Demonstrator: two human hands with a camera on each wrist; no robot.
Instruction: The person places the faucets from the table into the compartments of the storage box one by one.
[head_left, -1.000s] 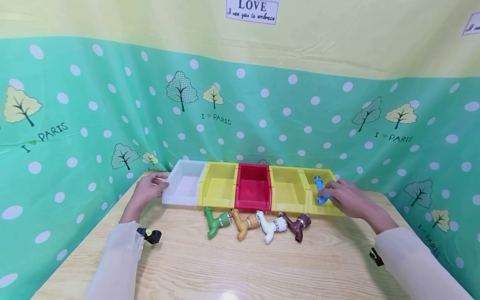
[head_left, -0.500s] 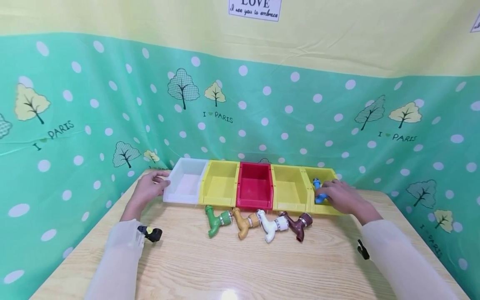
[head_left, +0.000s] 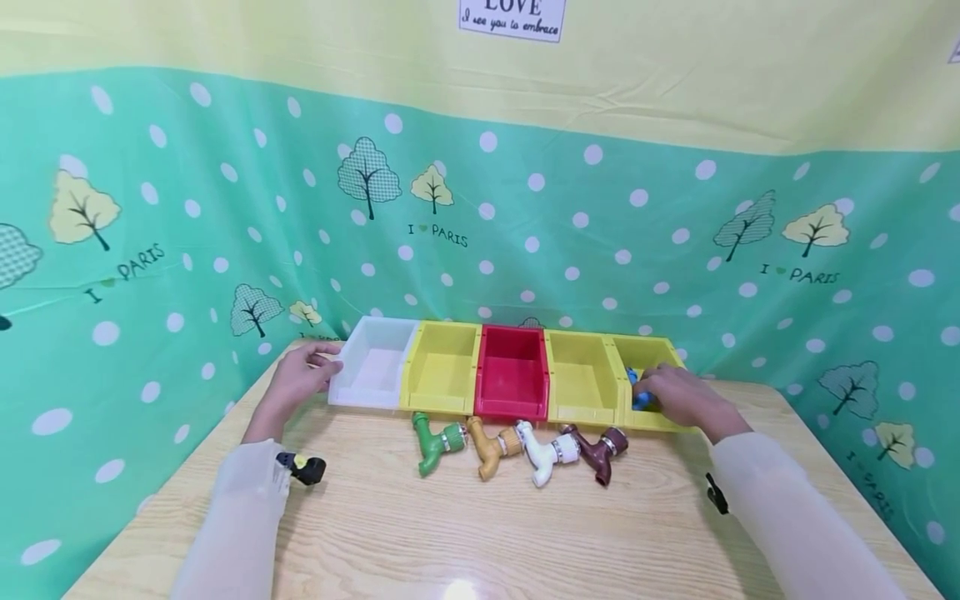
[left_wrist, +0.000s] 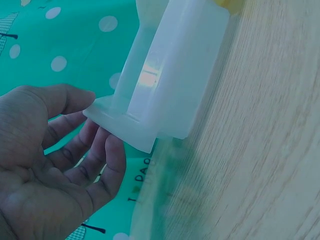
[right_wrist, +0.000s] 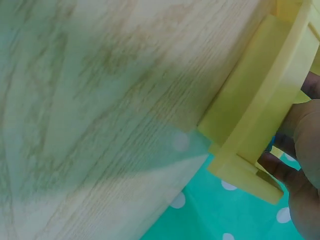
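Observation:
At the left end of a row of joined bins, my left hand (head_left: 296, 382) holds the side rim of the white bin (head_left: 365, 397), thumb above and fingers below in the left wrist view. Inside the rightmost yellow bin (head_left: 654, 419), my right hand (head_left: 686, 396) grips a blue plastic tap (head_left: 641, 401), low down and mostly covered by the fingers. In front of the row lie a green tap (head_left: 430, 448), an orange-brown tap (head_left: 487, 453), a white tap (head_left: 540, 457) and a dark maroon tap (head_left: 597, 455).
Between the end bins stand a yellow bin (head_left: 441, 379), a red bin (head_left: 512, 375) and another yellow bin (head_left: 581, 379). All rest on a wooden table (head_left: 480, 533). A green polka-dot curtain (head_left: 525, 225) hangs behind and at both sides.
My right hand has lowered the blue tap deeper into the rightmost yellow bin. The left hand stays on the white bin, and the other taps have not moved.

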